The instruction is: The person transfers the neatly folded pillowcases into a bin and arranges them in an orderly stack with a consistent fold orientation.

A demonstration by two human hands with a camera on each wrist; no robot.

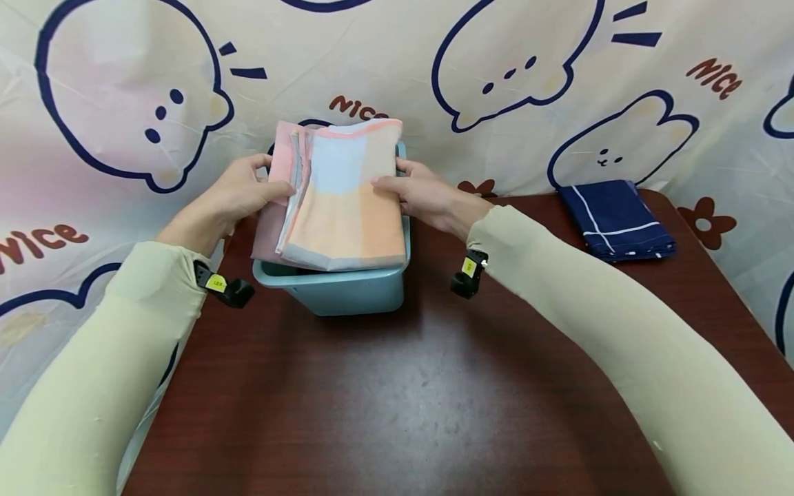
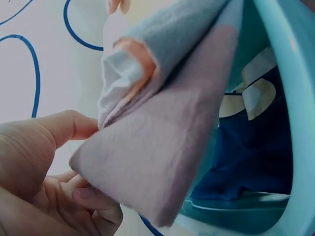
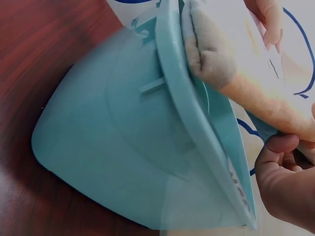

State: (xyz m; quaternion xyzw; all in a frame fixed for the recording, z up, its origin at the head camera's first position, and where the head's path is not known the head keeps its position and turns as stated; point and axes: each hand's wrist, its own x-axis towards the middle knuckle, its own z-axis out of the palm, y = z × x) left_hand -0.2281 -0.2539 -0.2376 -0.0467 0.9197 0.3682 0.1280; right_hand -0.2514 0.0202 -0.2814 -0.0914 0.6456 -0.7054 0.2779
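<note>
A folded cloth point(image 1: 347, 200) in pink, pale blue and peach checks lies across the mouth of a teal plastic basket point(image 1: 347, 296). My left hand point(image 1: 238, 189) pinches its left edge between thumb and fingers, and in the left wrist view that hand point(image 2: 59, 167) holds a mauve corner of the cloth point(image 2: 152, 147). On the opposite side my right hand point(image 1: 431, 193) grips the right edge, thumb on top. The right wrist view has the right hand point(image 3: 290, 172) at the cloth's rolled peach edge point(image 3: 275, 103), just above the basket rim. Inside the basket, a dark blue cloth point(image 2: 256, 147) shows below.
A folded navy cloth point(image 1: 617, 220) with white lines lies at the back right of the brown table point(image 1: 397, 399). Behind the table hangs a printed curtain point(image 1: 372, 62) with cartoon figures. The basket stands near the table's back left edge.
</note>
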